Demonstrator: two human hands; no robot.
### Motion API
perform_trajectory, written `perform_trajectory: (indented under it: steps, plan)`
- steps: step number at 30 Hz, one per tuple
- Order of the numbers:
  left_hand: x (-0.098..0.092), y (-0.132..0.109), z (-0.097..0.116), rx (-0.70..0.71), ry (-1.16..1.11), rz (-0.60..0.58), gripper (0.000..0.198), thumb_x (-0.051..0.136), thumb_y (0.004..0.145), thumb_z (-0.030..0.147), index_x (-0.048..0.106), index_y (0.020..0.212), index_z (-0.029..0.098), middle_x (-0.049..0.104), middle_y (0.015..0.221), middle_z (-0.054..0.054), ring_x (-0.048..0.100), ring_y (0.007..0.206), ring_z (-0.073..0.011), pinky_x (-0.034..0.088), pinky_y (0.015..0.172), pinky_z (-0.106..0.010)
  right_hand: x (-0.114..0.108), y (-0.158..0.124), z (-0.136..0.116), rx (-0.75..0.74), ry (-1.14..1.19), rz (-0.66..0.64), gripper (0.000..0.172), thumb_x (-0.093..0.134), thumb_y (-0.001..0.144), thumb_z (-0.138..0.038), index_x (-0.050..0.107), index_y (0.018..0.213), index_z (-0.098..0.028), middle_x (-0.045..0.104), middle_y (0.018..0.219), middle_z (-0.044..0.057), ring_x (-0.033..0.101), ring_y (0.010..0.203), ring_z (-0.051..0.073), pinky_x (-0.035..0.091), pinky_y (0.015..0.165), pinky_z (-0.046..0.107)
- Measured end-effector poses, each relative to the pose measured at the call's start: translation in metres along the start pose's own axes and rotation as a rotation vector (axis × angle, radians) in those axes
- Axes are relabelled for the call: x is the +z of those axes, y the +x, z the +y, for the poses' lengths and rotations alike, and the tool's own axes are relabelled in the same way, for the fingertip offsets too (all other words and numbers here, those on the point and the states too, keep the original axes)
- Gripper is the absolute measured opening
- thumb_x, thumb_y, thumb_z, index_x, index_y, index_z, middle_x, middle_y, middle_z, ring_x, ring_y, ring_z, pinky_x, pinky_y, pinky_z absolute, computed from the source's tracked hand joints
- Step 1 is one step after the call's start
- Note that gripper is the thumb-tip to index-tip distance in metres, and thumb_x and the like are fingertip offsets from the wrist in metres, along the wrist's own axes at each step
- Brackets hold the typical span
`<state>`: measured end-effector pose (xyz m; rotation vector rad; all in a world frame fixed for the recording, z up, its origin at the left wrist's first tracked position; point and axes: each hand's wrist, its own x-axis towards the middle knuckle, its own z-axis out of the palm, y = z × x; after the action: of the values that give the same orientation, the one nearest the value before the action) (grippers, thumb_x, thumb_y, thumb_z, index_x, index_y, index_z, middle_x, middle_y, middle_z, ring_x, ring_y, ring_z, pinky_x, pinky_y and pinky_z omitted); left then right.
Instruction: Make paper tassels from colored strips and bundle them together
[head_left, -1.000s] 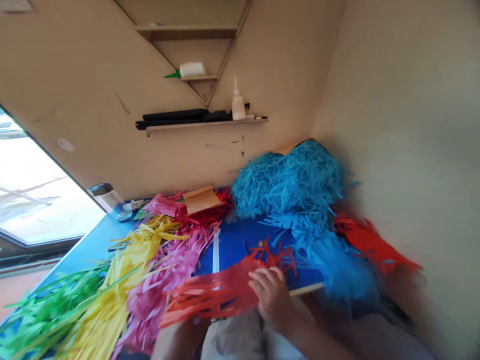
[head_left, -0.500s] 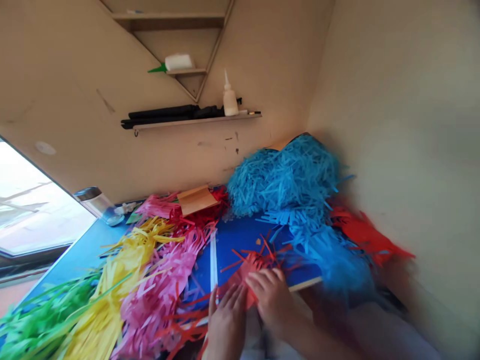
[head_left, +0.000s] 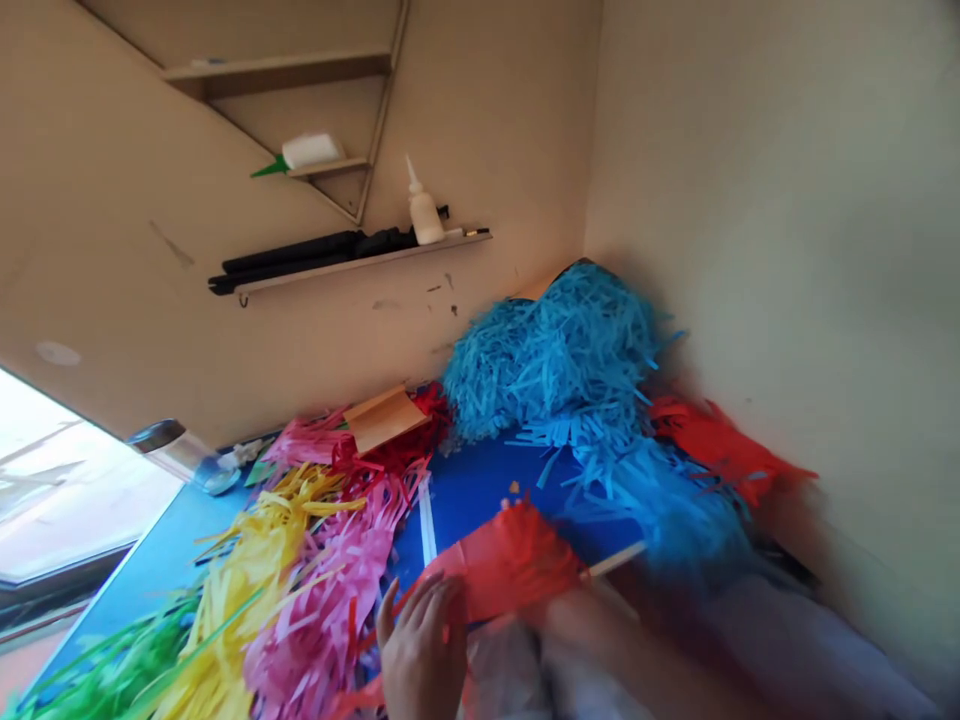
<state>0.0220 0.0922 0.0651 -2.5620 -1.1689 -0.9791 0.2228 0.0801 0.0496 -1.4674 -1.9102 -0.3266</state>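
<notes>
A red fringed tissue-paper strip (head_left: 502, 560) is raised in front of me at the table's near edge. My left hand (head_left: 424, 640) is at its left end, fingers bent over the paper, with red showing between them; the outermost finger stands apart. My right hand (head_left: 551, 610) reaches in from the right. The red paper covers most of it, so its fingers are hidden, and the forearm is smeared by motion. Pink fringed paper (head_left: 322, 610) lies just left of my left hand. Blue fringed paper (head_left: 652, 500) is to the right of the strip.
Yellow fringed paper (head_left: 247, 560) and green fringed paper (head_left: 142, 650) spread over the blue table (head_left: 480, 480) at left. A bottle (head_left: 184, 455) lies tilted behind them. More red fringe (head_left: 727, 445) is by the right wall. Glue bottles (head_left: 425, 212) are on wall shelves.
My right hand has gone from lying on top of the red paper to mostly behind it. The paper is now lifted and spread out. My left hand moved slightly left; the view tilted.
</notes>
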Motion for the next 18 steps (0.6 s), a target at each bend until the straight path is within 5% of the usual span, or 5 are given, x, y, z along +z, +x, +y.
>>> perform_trajectory:
  steps: [4,8,10,13,18]
  plan:
    - [0.019,-0.002,0.015,-0.029,-0.133,-0.035,0.022,0.055,0.088,0.016,0.067,0.1,0.029,0.079,0.098,0.003,0.071,0.097,-0.0205,0.016,0.114,-0.04,-0.071,-0.038,0.088,0.225,-0.147,0.1,0.03,0.045,0.102,-0.035,0.067,0.1,-0.014,0.071,0.088,0.008,0.067,0.074,0.019,0.056,0.068,0.035]
    - [0.037,0.002,0.043,-0.18,-0.218,-0.058,0.025,0.051,0.087,0.012,0.069,0.095,0.026,0.079,0.095,0.0,0.071,0.096,-0.0235,0.017,0.113,-0.046,-0.116,-0.065,0.085,0.48,-0.321,0.509,0.025,0.05,0.096,-0.033,0.063,0.107,-0.014,0.069,0.093,0.018,0.067,0.088,0.03,0.053,0.078,0.045]
    - [0.042,0.005,0.053,-0.179,-0.244,-0.112,0.026,0.051,0.086,0.01,0.069,0.097,0.026,0.078,0.099,-0.001,0.07,0.098,-0.0238,0.015,0.114,-0.047,-0.104,-0.066,0.052,0.211,-0.13,0.386,0.021,0.056,0.092,-0.027,0.06,0.112,-0.019,0.07,0.097,0.014,0.066,0.096,0.028,0.049,0.089,0.047]
    - [0.041,0.005,0.056,-0.177,-0.24,-0.172,0.029,0.052,0.085,0.008,0.069,0.099,0.026,0.078,0.102,-0.001,0.069,0.102,-0.0238,0.011,0.116,-0.048,-0.059,-0.055,0.012,-0.033,0.067,-0.118,0.029,0.059,0.089,-0.024,0.06,0.118,-0.022,0.07,0.118,0.01,0.059,0.119,0.028,0.029,0.11,0.056]
    - [0.018,-0.013,0.006,-0.17,-0.048,-0.267,0.039,0.05,0.083,0.006,0.069,0.105,0.032,0.076,0.109,0.0,0.065,0.11,-0.0251,0.0,0.118,-0.055,-0.013,-0.047,0.025,-0.08,0.229,-0.177,0.026,0.053,0.081,-0.006,0.064,0.1,-0.021,0.076,0.104,0.004,0.066,0.107,0.02,0.033,0.105,0.047]
